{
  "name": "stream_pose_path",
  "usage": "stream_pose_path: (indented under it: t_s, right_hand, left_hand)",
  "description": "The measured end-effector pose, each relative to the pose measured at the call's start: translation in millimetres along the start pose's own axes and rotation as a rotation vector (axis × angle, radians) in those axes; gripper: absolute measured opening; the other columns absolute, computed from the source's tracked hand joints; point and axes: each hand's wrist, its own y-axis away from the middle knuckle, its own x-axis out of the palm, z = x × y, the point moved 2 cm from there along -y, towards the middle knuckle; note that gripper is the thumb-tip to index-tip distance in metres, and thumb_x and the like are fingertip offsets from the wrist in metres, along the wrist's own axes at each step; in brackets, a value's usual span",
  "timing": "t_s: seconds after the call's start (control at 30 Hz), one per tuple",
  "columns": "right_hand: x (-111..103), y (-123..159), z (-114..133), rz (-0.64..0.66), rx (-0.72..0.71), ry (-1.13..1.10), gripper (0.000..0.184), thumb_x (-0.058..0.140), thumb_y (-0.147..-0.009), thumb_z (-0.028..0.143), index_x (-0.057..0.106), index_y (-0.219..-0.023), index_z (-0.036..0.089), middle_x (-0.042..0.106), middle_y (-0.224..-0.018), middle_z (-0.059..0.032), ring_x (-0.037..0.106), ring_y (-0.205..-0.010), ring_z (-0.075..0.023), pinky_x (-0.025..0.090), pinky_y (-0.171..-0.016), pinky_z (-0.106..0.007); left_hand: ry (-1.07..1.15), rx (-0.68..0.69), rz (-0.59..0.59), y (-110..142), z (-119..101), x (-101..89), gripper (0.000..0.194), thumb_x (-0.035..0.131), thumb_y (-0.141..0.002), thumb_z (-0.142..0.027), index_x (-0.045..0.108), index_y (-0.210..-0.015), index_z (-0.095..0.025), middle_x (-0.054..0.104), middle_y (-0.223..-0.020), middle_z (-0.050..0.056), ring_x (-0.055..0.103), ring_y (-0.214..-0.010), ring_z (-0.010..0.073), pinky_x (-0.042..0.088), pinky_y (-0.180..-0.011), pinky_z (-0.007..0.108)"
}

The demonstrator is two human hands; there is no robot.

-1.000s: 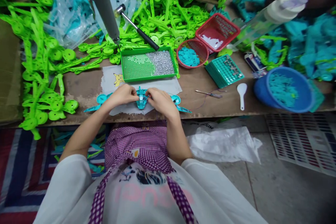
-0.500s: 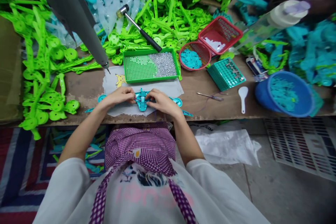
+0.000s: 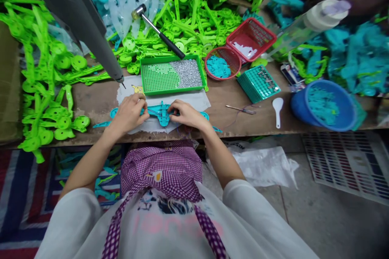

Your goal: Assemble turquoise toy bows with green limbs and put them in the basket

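A teal plastic toy part (image 3: 162, 114) with long side arms lies on a white cloth (image 3: 194, 99) at the front of the wooden bench. My left hand (image 3: 129, 114) lies over its left arm, fingers curled down onto it. On the right side my right hand (image 3: 186, 114) presses on the part with bent fingers. Just behind them sits a green tray (image 3: 156, 77) half filled with small silver screws (image 3: 189, 73). A grey powered screwdriver (image 3: 82, 20) hangs down at the left, its tip above the cloth's corner.
Heaps of green plastic parts (image 3: 48, 81) cover the left and back. A hammer (image 3: 158, 31), two red baskets (image 3: 223, 62), a teal tray (image 3: 258, 83), a white scoop (image 3: 277, 109) and a blue bowl (image 3: 323, 105) stand to the right. A plastic bag (image 3: 261, 166) lies on the floor.
My left hand has slid left along the part's arm, uncovering its middle. The right hand stays on the part. The hanging screwdriver has swung left and nearer.
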Motion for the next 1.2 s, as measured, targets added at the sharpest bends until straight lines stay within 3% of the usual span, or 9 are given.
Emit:
stream_pose_path:
  t_s: [0.07, 0.23, 0.47, 0.67, 0.8, 0.9, 0.97, 1.1, 1.2]
  right_hand:
    - [0.9, -0.2, 3.3, 0.011, 0.003, 0.034, 0.016, 0.057, -0.080, 0.020, 0.067, -0.093, 0.015, 0.056, -0.095, -0.0049, 0.055, -0.083, -0.0156, 0.043, -0.082, -0.028]
    - [6.5, 2.6, 9.1, 0.037, -0.040, 0.111, 0.020, 0.050, -0.086, 0.019, 0.068, -0.093, 0.019, 0.054, -0.102, -0.0065, 0.055, -0.094, -0.0184, 0.043, -0.092, -0.031]
    - [7.4, 5.3, 6.0, 0.041, -0.122, 0.088, 0.021, 0.048, -0.090, 0.019, 0.068, -0.097, 0.017, 0.052, -0.108, -0.0078, 0.055, -0.098, -0.0180, 0.043, -0.095, -0.033]
    - [7.1, 4.0, -3.5, 0.053, -0.207, 0.070, 0.021, 0.050, -0.092, 0.023, 0.071, -0.095, 0.018, 0.056, -0.109, -0.0094, 0.056, -0.099, -0.0202, 0.044, -0.095, -0.038]
    - [0.1, 4.9, -18.7, -0.125, -0.161, -0.103, 0.024, 0.055, -0.092, 0.035, 0.069, -0.102, 0.019, 0.061, -0.102, -0.0074, 0.059, -0.094, -0.0191, 0.047, -0.086, -0.036]
    - [-0.9, 4.5, -24.2, -0.191, -0.131, -0.136, 0.023, 0.055, -0.092, 0.037, 0.068, -0.093, 0.018, 0.063, -0.094, -0.0062, 0.059, -0.091, -0.0194, 0.047, -0.084, -0.036]
    - [0.7, 3.1, -23.2, -0.195, -0.131, -0.117, 0.024, 0.053, -0.094, 0.037, 0.067, -0.091, 0.018, 0.062, -0.093, -0.0061, 0.058, -0.091, -0.0190, 0.046, -0.086, -0.036]
    - [2.6, -1.6, -15.9, -0.100, -0.129, -0.010, 0.032, 0.042, -0.099, 0.039, 0.063, -0.087, 0.018, 0.059, -0.093, -0.0067, 0.057, -0.090, -0.0179, 0.046, -0.089, -0.035]
    - [-7.5, 1.0, -9.5, -0.070, -0.151, -0.003, 0.037, 0.039, -0.100, 0.042, 0.064, -0.088, 0.018, 0.060, -0.093, -0.0064, 0.058, -0.090, -0.0175, 0.047, -0.089, -0.036]
  left_hand:
    - [-0.040, 0.018, -0.032, 6.0, 2.9, 1.7, 0.004, 0.050, -0.084, -0.022, 0.052, -0.086, -0.019, 0.058, -0.107, 0.013, 0.057, -0.101, 0.0254, 0.047, -0.092, 0.041]
    - [0.098, 0.021, 0.002, 12.2, 17.1, 10.8, 0.007, 0.045, -0.090, -0.026, 0.049, -0.086, -0.022, 0.060, -0.094, 0.006, 0.057, -0.096, 0.0205, 0.047, -0.092, 0.038]
    - [0.137, -0.070, 0.046, 2.8, 22.6, 9.0, 0.014, 0.046, -0.091, -0.033, 0.053, -0.092, -0.020, 0.063, -0.094, 0.006, 0.059, -0.089, 0.0188, 0.047, -0.087, 0.035]
    - [0.245, -0.011, 0.013, 4.1, 31.1, 9.7, 0.013, 0.048, -0.087, -0.032, 0.051, -0.084, -0.020, 0.065, -0.092, 0.006, 0.062, -0.089, 0.0199, 0.049, -0.085, 0.038]
    - [0.479, -0.122, -0.125, 0.3, 43.2, 11.8, 0.017, 0.042, -0.088, -0.036, 0.045, -0.080, -0.021, 0.065, -0.091, 0.007, 0.067, -0.083, 0.0192, 0.054, -0.075, 0.036]
    - [0.576, -0.169, -0.316, 4.2, 47.3, 0.2, 0.022, 0.042, -0.089, -0.042, 0.042, -0.079, -0.022, 0.065, -0.091, 0.006, 0.068, -0.088, 0.0186, 0.055, -0.076, 0.033]
    - [0.484, -0.155, -0.488, 16.2, 48.4, -18.6, 0.024, 0.043, -0.088, -0.045, 0.042, -0.080, -0.022, 0.064, -0.091, 0.006, 0.067, -0.091, 0.0184, 0.054, -0.081, 0.033]
    - [0.048, -0.124, -0.764, 61.8, 56.3, -59.1, 0.023, 0.048, -0.086, -0.042, 0.046, -0.084, -0.019, 0.061, -0.092, 0.007, 0.066, -0.095, 0.0225, 0.049, -0.092, 0.041]
    - [-0.106, -0.325, -0.744, 98.6, 71.6, -65.6, 0.018, 0.050, -0.081, -0.038, 0.048, -0.082, -0.020, 0.061, -0.086, 0.007, 0.064, -0.090, 0.0251, 0.048, -0.092, 0.046]
